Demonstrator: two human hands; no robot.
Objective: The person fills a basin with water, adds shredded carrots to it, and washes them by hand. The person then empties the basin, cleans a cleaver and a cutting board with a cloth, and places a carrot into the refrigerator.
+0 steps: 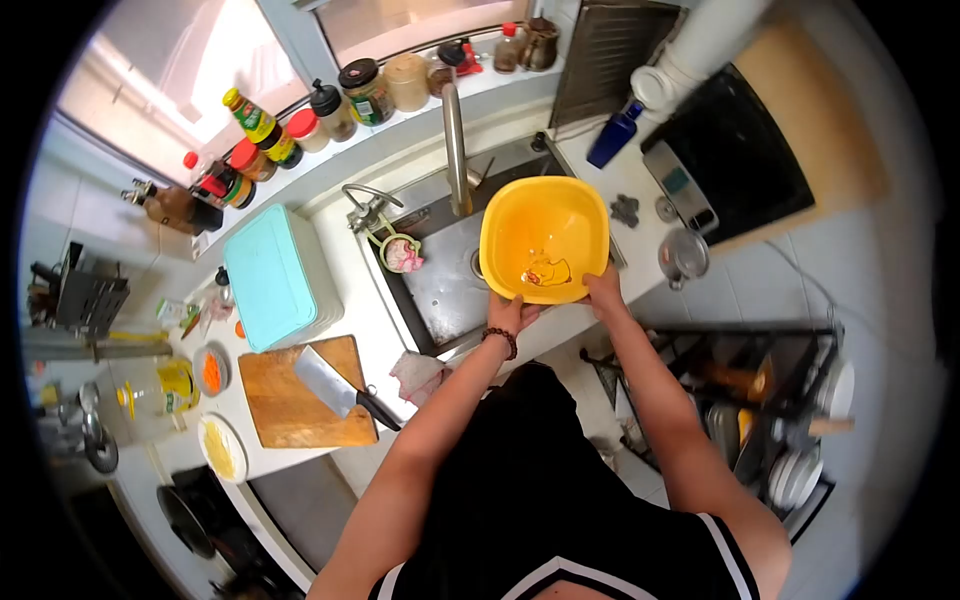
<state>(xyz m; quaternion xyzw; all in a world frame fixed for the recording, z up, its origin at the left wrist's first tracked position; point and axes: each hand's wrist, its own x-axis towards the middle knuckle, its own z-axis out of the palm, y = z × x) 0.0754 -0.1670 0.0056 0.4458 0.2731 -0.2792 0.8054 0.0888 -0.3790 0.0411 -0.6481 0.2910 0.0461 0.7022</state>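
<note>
Both my hands hold a yellow basin (545, 235) over the right part of the metal sink (440, 290). My left hand (510, 314) grips its near left edge, with a dark bead bracelet at the wrist. On its near right edge is my right hand (604, 290), thumb over the rim. Inside the basin a little water seems to lie over a printed mark at the bottom. The faucet (456, 150) stands just left of the basin's far side. A green-rimmed strainer (401, 254) sits at the sink's left edge.
A cleaver (328, 382) lies on a wooden board (300, 415) at the left, beside a light-blue lidded box (268, 275). Bowls of orange (211, 370) and yellow food (222, 448) stand further left. Jars line the windowsill. A glass pot (683, 256) and blue bottle (615, 135) are at the right.
</note>
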